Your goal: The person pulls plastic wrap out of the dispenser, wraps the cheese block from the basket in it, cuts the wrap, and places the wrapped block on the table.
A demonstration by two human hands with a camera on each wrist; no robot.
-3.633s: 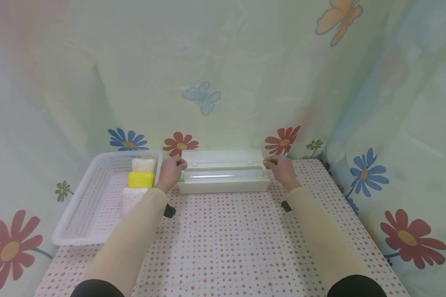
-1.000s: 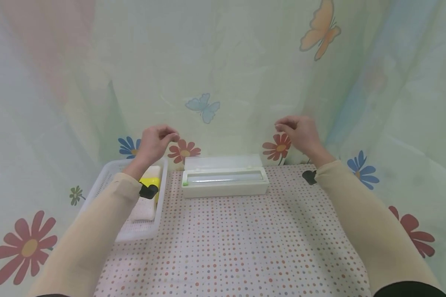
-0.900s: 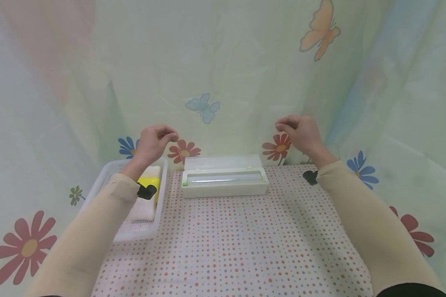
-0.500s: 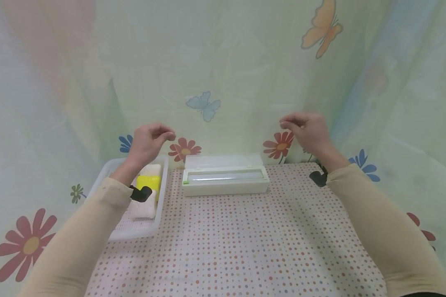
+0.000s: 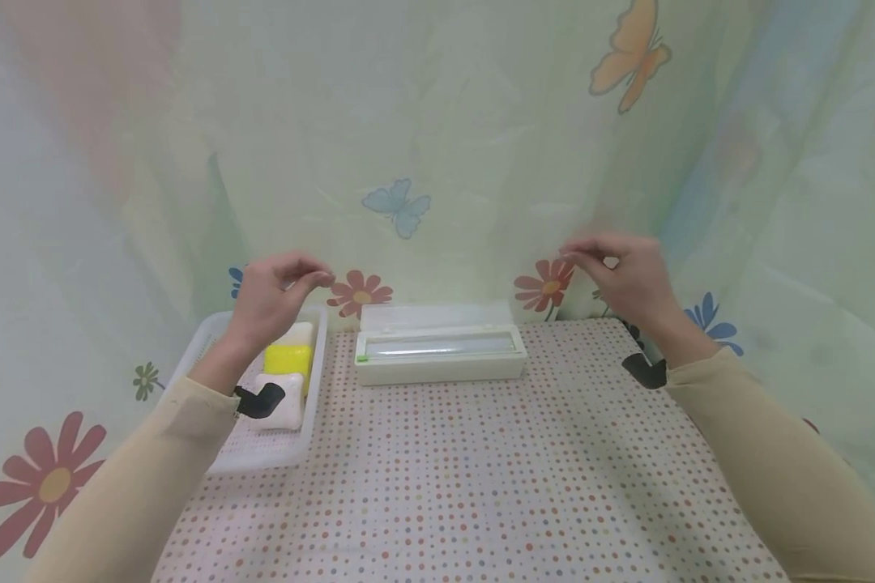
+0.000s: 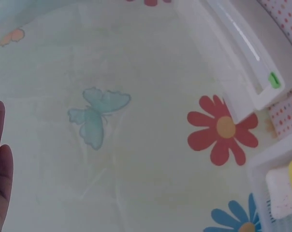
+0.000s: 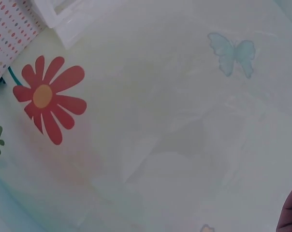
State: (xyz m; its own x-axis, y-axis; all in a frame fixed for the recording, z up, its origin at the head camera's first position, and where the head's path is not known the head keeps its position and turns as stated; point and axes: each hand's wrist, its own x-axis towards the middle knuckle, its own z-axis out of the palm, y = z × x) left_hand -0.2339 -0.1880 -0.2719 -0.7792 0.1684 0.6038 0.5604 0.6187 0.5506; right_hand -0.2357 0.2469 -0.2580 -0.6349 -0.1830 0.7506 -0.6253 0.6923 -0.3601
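My left hand (image 5: pixel 270 295) is raised in the air above the basket's right side, fingers and thumb loosely curved towards each other. Level with it, my right hand (image 5: pixel 630 279) hovers to the right of the box in a similar pose. I see nothing held in either hand. A long white cling film dispenser box (image 5: pixel 441 371) lies between and below them, its translucent lid (image 5: pixel 437 315) tipped up at the back. A shiny strip and a small green slider (image 6: pixel 274 80) show along its top. In the right wrist view only part of a hand (image 7: pixel 290 212) appears at the edge.
A white perforated basket (image 5: pixel 262 461) stands at the left, holding a yellow block (image 5: pixel 288 359) and white speckled blocks (image 5: pixel 284 414). The table (image 5: pixel 437 486) has a dotted cover. A flower-and-butterfly curtain (image 5: pixel 467 146) hangs close behind the box.
From the ends of the open box, both hands have risen, then drifted apart: the left leftwards and the right rightwards. The box and its raised lid look unchanged.
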